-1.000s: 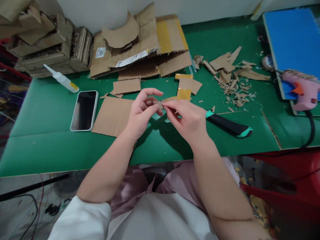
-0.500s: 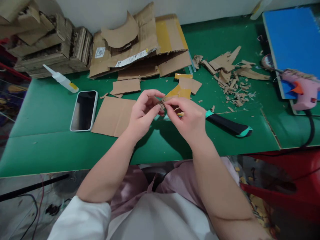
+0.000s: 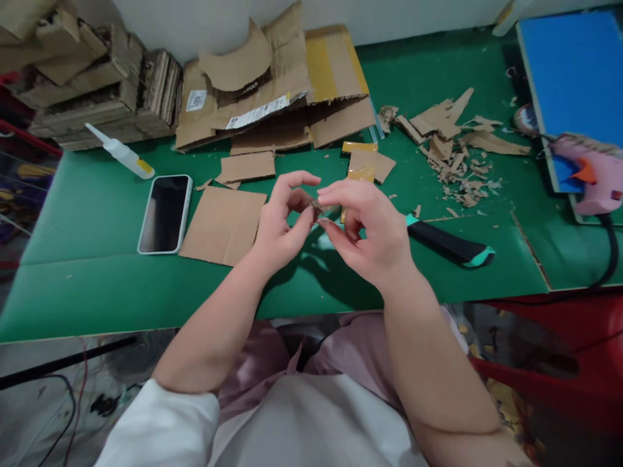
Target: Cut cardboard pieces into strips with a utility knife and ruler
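My left hand (image 3: pixel 287 217) pinches a small scrap of brown cardboard (image 3: pixel 315 206) between thumb and fingers, above the middle of the green table. Close by on its right is my right hand (image 3: pixel 370 227), its thumb and forefinger parted at the scrap's edge; whether a fingertip touches it is hard to see. A utility knife (image 3: pixel 450 243) with a black and teal handle lies right of my right hand, its front part hidden behind the hand. Beyond the fingers lie cardboard pieces with yellow tape (image 3: pixel 363 165). A square cardboard sheet (image 3: pixel 221 224) rests left of my left hand.
A phone (image 3: pixel 165 214) and a white glue bottle (image 3: pixel 124 155) lie at the left. Stacked cardboard (image 3: pixel 97 97) and a flattened box (image 3: pixel 272 84) fill the back. Torn scraps (image 3: pixel 452 149), a blue board (image 3: pixel 574 84) and a pink glue gun (image 3: pixel 594 168) are at the right.
My right hand has drawn slightly right and its fingers have spread from their pinch on the cardboard. The left hand keeps its hold on the scrap. The view has shifted a little.
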Motion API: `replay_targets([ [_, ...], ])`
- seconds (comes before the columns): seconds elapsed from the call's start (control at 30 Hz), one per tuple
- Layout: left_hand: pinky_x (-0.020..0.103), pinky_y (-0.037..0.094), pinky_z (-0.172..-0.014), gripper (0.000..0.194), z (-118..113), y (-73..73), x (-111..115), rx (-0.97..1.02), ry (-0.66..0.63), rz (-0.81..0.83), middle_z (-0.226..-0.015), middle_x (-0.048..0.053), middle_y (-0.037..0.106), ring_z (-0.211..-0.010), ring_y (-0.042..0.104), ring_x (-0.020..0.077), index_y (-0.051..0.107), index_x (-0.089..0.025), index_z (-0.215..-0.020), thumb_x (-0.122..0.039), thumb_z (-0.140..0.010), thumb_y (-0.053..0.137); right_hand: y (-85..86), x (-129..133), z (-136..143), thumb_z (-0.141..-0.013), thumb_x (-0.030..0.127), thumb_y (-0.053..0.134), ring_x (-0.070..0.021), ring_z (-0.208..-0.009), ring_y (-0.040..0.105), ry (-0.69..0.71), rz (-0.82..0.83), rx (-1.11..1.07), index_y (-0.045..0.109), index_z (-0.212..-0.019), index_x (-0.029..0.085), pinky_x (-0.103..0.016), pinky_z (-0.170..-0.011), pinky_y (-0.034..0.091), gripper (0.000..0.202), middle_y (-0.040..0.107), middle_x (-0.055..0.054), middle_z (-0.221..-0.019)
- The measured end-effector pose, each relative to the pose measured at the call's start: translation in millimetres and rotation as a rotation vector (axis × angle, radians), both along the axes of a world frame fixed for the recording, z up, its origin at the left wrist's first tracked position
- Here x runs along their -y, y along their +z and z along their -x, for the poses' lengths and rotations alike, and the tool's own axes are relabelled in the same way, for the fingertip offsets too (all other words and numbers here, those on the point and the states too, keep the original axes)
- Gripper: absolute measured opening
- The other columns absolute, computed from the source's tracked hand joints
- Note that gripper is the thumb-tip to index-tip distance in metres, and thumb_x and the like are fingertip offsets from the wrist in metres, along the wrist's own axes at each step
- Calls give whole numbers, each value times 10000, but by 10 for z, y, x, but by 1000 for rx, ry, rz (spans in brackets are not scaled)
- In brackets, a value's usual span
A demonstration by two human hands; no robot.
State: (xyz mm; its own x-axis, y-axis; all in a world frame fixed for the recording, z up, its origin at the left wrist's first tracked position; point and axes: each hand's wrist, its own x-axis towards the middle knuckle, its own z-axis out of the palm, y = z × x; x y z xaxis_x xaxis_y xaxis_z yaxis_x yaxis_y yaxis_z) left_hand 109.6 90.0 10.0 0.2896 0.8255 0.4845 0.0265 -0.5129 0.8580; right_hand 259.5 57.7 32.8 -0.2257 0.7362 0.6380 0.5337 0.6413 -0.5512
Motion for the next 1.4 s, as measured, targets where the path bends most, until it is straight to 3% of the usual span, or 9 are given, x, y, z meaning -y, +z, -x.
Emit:
replay_targets([
  [0.17, 236, 492, -601, 259, 2, 5, 2, -15, -6, -13, -703, -44, 521, -626, 544, 91, 454, -257, -1088, -310, -851, 544, -12, -19, -7, -830, 89, 513, -131, -850, 632, -33, -55, 40, 531, -1053, 236, -242, -630, 521, 268, 652, -19, -1008],
  [0.3, 215, 477, -549, 242, -3, 30, 5, 10, -26, 22, -687, -46, 521, -609, 540, 88, 463, -254, -1065, -277, -842, 553, -56, -40, -21, -817, 37, 476, -119, -878, 621, 8, -7, 11, 510, -1092, 217, -236, -680, 518, 330, 645, -11, -988],
  [1.03, 220, 447, -549, 262, -4, -2, -5, 28, -89, 31, -671, -59, 526, -584, 522, 81, 477, -256, -1056, -176, -815, 542, -82, -62, -30, -818, 28, 431, -101, -836, 610, 95, 110, -33, 497, -1097, 212, -227, -692, 506, 340, 622, -8, -975],
  [1.4, 224, 472, -544, 232, -3, 21, 1, 31, -80, 74, -685, -53, 524, -590, 532, 87, 471, -260, -1047, -246, -829, 550, -86, -62, -8, -804, 39, 445, -122, -829, 599, 19, 75, 24, 500, -1060, 245, -227, -607, 484, 333, 597, -9, -954],
])
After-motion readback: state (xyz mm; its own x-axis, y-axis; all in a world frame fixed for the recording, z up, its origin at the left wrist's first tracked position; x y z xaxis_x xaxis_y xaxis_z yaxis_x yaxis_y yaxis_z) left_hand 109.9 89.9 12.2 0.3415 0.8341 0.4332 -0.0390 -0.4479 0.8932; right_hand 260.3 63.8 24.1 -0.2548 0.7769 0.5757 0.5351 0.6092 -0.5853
